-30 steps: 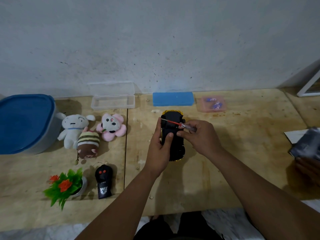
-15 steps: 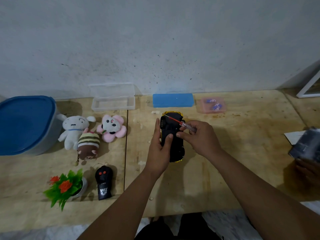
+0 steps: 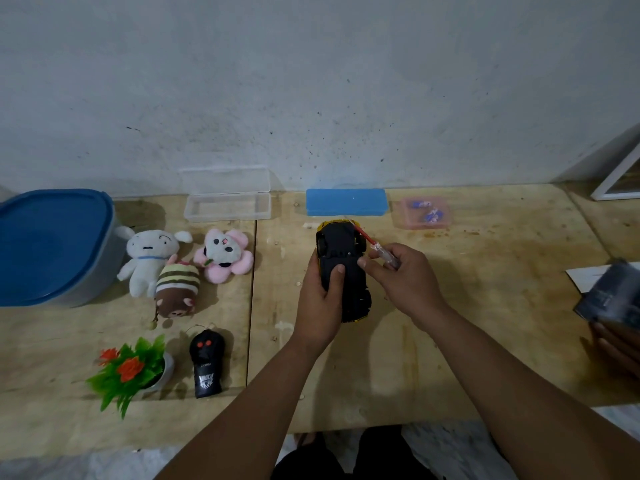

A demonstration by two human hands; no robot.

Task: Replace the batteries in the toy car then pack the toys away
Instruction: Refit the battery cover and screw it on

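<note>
A yellow toy car lies upside down on the wooden table, its black underside up. My left hand grips it from the left, thumb across the underside. My right hand pinches a small screwdriver with a red shaft, whose tip points at the car's far right edge. A pink tray of blue batteries sits at the back right. Three plush toys, white, striped brown and pink flower, lie at the left.
A blue-lidded tub stands far left. An open clear case and a blue case lie by the wall. A black remote and a small potted plant sit front left. Another person's hand holds a dark object at the right edge.
The screwdriver has swung: its tip moved from the car's left side to its far right edge. My left hand keeps its grip on the car.
</note>
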